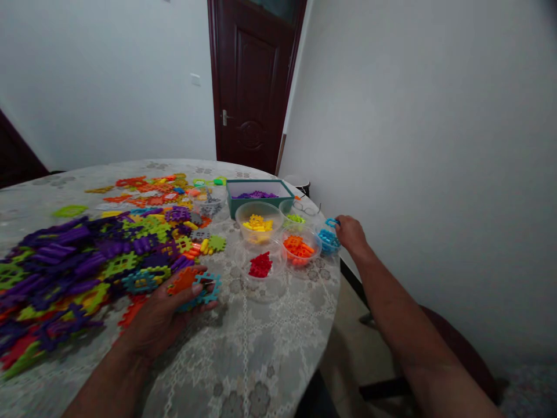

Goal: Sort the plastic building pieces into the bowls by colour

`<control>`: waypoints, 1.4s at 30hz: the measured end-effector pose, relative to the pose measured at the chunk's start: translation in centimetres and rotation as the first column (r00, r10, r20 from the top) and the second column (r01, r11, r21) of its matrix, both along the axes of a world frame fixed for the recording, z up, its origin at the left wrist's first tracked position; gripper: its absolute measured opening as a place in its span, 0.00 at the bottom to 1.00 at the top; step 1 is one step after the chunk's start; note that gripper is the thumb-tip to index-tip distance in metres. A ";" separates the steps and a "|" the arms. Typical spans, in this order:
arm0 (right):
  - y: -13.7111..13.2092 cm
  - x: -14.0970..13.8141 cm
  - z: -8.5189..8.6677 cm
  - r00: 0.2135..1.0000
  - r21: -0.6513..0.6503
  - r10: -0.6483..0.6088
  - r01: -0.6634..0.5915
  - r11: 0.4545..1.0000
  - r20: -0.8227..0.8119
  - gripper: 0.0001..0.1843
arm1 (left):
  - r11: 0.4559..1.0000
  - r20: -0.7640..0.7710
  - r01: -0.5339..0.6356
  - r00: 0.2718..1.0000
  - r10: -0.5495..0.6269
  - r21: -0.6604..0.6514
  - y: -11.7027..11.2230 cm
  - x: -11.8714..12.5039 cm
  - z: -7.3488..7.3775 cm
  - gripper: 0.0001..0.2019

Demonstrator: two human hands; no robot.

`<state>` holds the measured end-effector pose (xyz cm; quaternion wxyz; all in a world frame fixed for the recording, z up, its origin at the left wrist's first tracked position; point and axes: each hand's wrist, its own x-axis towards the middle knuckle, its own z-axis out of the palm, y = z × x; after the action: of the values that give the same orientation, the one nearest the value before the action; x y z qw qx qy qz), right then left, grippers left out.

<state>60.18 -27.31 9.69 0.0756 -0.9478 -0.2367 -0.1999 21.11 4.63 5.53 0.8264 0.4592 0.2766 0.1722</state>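
Observation:
My left hand (169, 307) is closed around a few interlocking plastic building pieces, among them a light blue square frame piece (211, 288) and an orange piece (185, 280). At the table's right edge my right hand (350, 234) pinches a small blue building piece (332, 222). It hangs just above a clear bowl of blue pieces (329, 241). Left of that bowl stand a bowl of orange pieces (299, 248), a bowl of red pieces (261, 265) and a bowl of yellow pieces (258, 223).
A large mixed pile of pieces (87, 255), mostly purple and green, covers the table's left side. Behind the bowls sit a teal box (261, 187) with purple pieces, a container of grey pieces (209, 203) and eyeglasses (306, 209). A chair (456, 342) stands at right.

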 end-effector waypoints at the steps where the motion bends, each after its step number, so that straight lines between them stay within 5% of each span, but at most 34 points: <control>1: 0.2 -0.1 0.0 1.000 0.017 0.003 -0.003 1.000 0.007 0.16 | 1.000 -0.002 -0.003 1.000 0.003 0.000 0.0 0.0 0.0 0.28; 7: 0.9 -4.9 0.2 0.989 0.204 0.104 -0.124 0.971 0.108 0.18 | 1.000 0.022 0.006 1.000 -0.007 0.012 0.0 -0.1 -0.3 0.25; 11: 3.1 -12.9 0.2 0.904 0.466 0.391 -0.424 0.776 0.172 0.13 | 0.998 0.038 0.061 0.997 -0.061 0.005 -0.6 -0.3 0.0 0.23; 15: 6.9 -21.2 -0.2 0.715 0.562 0.699 -0.569 0.600 -0.021 0.11 | 0.995 0.082 0.101 0.992 -0.099 -0.016 -1.2 -0.4 0.4 0.23; 20: 11.6 -26.8 -1.0 0.553 0.619 0.813 -0.578 0.532 -0.182 0.14 | 0.991 0.120 0.132 0.984 -0.130 -0.009 -1.5 -0.5 0.6 0.22; 29: 14.1 -27.9 -1.6 0.579 0.561 0.804 -0.624 0.544 -0.135 0.12 | 0.983 0.189 0.181 0.966 -0.176 -0.009 -1.5 -0.6 0.3 0.21; 36: 12.8 -27.6 -0.4 0.556 0.757 0.773 -0.352 0.551 -0.304 0.08 | 0.987 0.148 0.161 0.976 -0.157 -0.013 -1.4 -0.5 0.6 0.20; 39: 10.6 -24.9 0.5 0.677 0.765 0.703 -0.329 0.553 -0.217 0.09 | 0.992 0.108 0.118 0.988 -0.113 -0.044 -1.1 -0.5 0.9 0.20; 42: 7.5 -19.6 1.5 0.855 0.690 0.519 -0.372 0.622 -0.007 0.10 | 0.992 0.092 0.080 0.993 -0.071 -0.100 -0.9 -0.4 1.1 0.17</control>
<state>40.62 -19.85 11.19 0.4799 -0.7826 -0.3686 -0.1465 20.67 3.70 6.60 0.8665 0.4178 0.2309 0.1463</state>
